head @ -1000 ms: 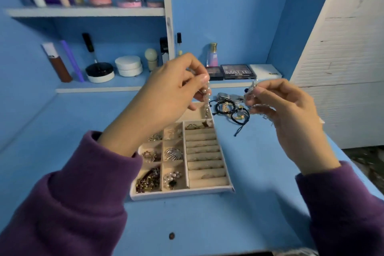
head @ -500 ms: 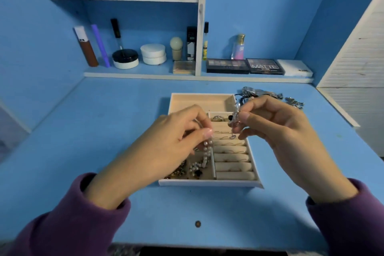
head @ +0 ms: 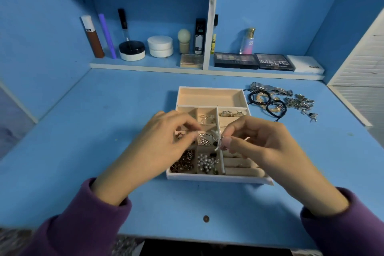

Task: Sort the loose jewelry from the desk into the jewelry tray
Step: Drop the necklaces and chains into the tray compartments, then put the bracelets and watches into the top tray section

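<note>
1. Blue walls and a blue table (head: 99,135) set the scene, with cosmetics lined along a shelf (head: 145,65) in the upper half of the frame.
2. At centre frame sits the cream jewelry tray (head: 209,178), its long axis running from the lower frame toward the upper. Small compartments on its left side already hold pieces, among them pearl beads (head: 204,162), and ring rolls fill its right side.
3. Both hands meet above the middle of the tray. The right hand (head: 264,147) pinches a small pale piece (head: 217,138) between thumb and forefinger, its other fingers curled. The piece hangs roughly top to bottom in the frame, over the divider between the small compartments and the ring rolls, just beside a silver leaf-shaped piece (head: 204,139).
4. The left hand (head: 158,151) has its fingers curled and its thumb and forefinger tips drawn together just left of the pale piece. Whether they grip an end of it is too fine to tell.
5. The loose heap (head: 291,102) of corded bracelets, a watch and silver charms lies on the table to the upper right of the tray, near its upper-right corner. It is well apart from both hands and nearer the right.
6. With the piece already over the tray, the coming move looks to be a short lowering into a compartment below. The right hand appears better placed for that drop and for the next reach to the heap.
</note>
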